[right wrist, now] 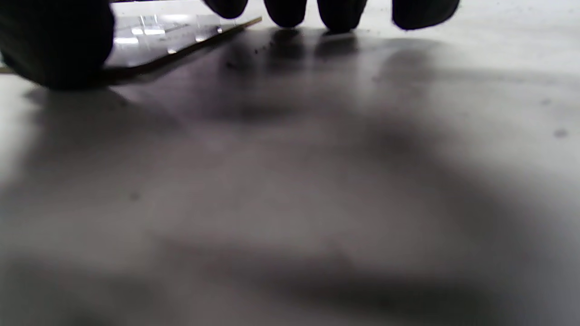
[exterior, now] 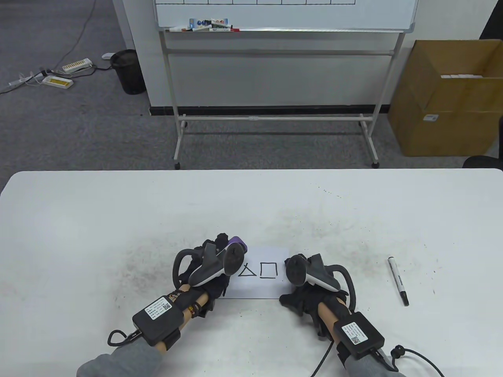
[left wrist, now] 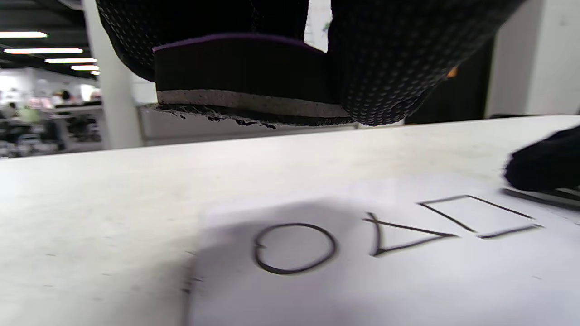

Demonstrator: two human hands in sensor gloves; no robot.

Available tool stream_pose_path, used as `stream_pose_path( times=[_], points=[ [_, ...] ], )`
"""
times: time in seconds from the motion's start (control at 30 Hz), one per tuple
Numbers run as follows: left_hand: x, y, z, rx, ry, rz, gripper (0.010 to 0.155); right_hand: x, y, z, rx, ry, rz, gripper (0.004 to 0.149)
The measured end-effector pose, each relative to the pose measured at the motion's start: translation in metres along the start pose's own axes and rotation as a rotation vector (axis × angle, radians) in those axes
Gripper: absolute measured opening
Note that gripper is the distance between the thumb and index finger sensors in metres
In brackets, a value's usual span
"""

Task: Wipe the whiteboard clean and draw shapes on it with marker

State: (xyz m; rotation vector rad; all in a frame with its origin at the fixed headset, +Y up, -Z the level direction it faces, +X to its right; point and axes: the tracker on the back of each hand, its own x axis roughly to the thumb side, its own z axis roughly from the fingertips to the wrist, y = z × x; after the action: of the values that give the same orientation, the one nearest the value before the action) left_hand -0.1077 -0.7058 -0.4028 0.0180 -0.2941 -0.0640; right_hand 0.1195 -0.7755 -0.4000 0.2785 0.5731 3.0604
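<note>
Left hand (exterior: 214,271) raised over the small whiteboard (exterior: 261,292), fingers (left wrist: 385,68) clamped round the eraser (left wrist: 244,86) (circle, triangle, square beneath). Right hand (exterior: 310,292) flat, fingers (right wrist: 335,13) straight, pinning board's edge to counter (exterior: 118,220). Marker (exterior: 398,280) lying well right.

I read black outlines on the small white whiteboard sheet (exterior: 257,288); the felt eraser block (left wrist: 244,81) shows purple over black over grey; my black fabric-gloved left hand (left wrist: 385,68) carries fine pale dots.

An office is indicated by grey carpet (exterior: 70,129), a wheeled whiteboard stand (exterior: 275,118), a cardboard box (exterior: 448,98), power strips (exterior: 76,66), and ceiling strip lights (left wrist: 43,50).
</note>
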Motion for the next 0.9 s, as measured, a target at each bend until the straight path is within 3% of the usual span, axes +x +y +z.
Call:
stream_pose_path(
  times=[0.4,0.7,0.9],
  points=[
    [0.054,-0.014,-0.020,-0.095,-0.201,-0.018,0.059,-0.001,-0.001,-0.002,-0.014,-0.013,-0.003,0.094],
    [0.071,-0.032,-0.026,-0.223,-0.281,-0.097,0.058,0.003,-0.005,-0.003,-0.032,-0.024,0.058,0.093],
    [0.071,-0.033,-0.025,-0.219,-0.312,-0.122,0.058,0.005,-0.006,-0.004,-0.040,-0.026,0.074,0.093]
  ],
)
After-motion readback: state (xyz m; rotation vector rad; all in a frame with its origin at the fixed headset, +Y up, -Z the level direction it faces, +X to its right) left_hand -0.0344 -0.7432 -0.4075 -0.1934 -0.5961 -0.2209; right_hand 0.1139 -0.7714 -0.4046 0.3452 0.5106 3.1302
